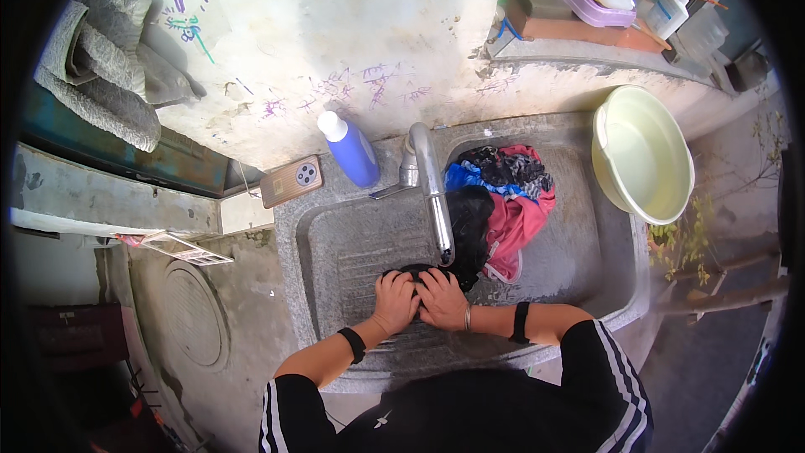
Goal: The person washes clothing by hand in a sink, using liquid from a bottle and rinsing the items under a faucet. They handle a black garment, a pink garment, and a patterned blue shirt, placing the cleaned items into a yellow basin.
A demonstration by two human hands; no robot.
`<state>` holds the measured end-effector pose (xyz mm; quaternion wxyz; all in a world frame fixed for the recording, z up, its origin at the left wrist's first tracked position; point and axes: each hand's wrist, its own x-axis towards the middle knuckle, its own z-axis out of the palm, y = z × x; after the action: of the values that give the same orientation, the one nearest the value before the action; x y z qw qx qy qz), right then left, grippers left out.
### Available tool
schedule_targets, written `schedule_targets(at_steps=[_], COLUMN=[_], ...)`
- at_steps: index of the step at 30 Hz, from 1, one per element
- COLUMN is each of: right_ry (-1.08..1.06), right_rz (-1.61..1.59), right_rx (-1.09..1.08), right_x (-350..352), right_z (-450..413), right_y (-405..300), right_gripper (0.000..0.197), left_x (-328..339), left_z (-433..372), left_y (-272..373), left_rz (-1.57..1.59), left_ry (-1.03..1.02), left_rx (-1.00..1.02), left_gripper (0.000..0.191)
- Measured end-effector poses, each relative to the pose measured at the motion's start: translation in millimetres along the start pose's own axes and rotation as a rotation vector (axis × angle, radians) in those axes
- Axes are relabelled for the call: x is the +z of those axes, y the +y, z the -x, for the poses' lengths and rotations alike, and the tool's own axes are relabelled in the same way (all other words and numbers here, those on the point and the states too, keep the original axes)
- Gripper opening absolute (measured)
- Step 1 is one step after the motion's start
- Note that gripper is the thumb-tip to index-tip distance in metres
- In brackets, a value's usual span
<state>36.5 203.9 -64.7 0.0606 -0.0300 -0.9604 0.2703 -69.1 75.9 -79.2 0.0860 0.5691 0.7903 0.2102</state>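
Observation:
My left hand (396, 302) and my right hand (443, 301) lie side by side over the ribbed washboard part (365, 245) of a grey stone sink. Both grip a dark, wet garment (462, 226), bunched under the fingers and mostly hidden there. It stretches back to the right, behind the metal faucet (434, 195), whose spout hangs just beyond my right hand. Against it in the basin rests a pile of clothes: a pink garment (519, 220), a blue piece (462, 175) and a dark patterned cloth (509, 167).
A blue detergent bottle (352, 151) with a white cap and a phone (292, 181) sit on the sink's back ledge. At the right corner, a pale yellow plastic basin (644, 154) leans tilted. A purple soap dish (591, 3) occupies the sill; a grey towel (104, 56) hangs left.

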Motion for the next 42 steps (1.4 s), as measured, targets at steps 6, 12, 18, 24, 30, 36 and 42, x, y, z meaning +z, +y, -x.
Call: schedule_targets(at_steps=[6, 12, 18, 24, 30, 36, 42], right_ry=[0.280, -0.072, 0.037, -0.034, 0.003, 0.563, 0.483], right_rz=[-0.111, -0.002, 0.094, 0.033, -0.432, -1.919, -2.138], right_rx=[0.098, -0.095, -0.183, -0.248, 0.287, 0.977, 0.918], right_x=[37, -10, 19, 37, -9, -25, -65], right_z=[-72, 6, -36, -58, -40, -60, -75], right_y=[66, 5, 49, 80, 41, 57, 49], right_gripper=[0.042, 0.066, 0.062, 0.057, 0.054, 0.025, 0.018], left_x=[8, -12, 13, 11, -11, -21, -47], left_z=[-78, -2, -36, -53, -32, -9, -20], left_y=[-35, 3, -21, -32, -17, -27, -7], left_rz=[-0.117, 0.060, -0.110, -0.092, 0.484, 0.771, 0.484], left_ry=[0.195, 0.033, 0.133, -0.024, 0.288, 0.389, 0.401], left_rx=[-0.277, -0.082, -0.114, -0.255, -0.506, -0.579, -0.500], left_gripper=[0.025, 0.036, 0.026, 0.019, 0.030, 0.021, 0.032])
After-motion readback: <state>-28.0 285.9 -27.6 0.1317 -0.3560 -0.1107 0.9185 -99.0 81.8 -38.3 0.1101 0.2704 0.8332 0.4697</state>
